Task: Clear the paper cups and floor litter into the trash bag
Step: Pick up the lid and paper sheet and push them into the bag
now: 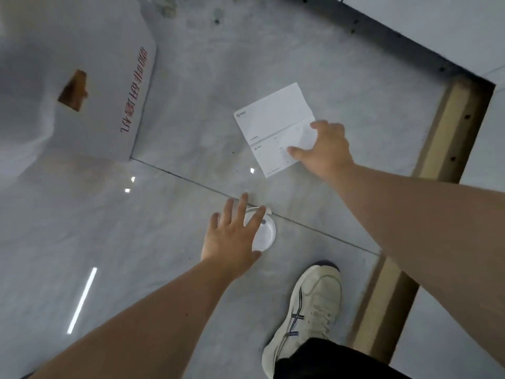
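A white paper cup [266,232] stands upright on the grey tiled floor, seen from above. My left hand [232,236] hovers over its left rim with fingers spread, holding nothing. A white printed sheet of paper [270,124] lies flat on the floor farther away. My right hand [325,149] rests over the sheet's lower right corner, fingers apart; whether it pinches the paper I cannot tell. No trash bag is in view.
A large white cardboard box [90,86] with red lettering and a torn brown patch stands at the left. A dark and tan threshold strip [448,127] runs along the right. My white sneaker [303,315] is planted just behind the cup.
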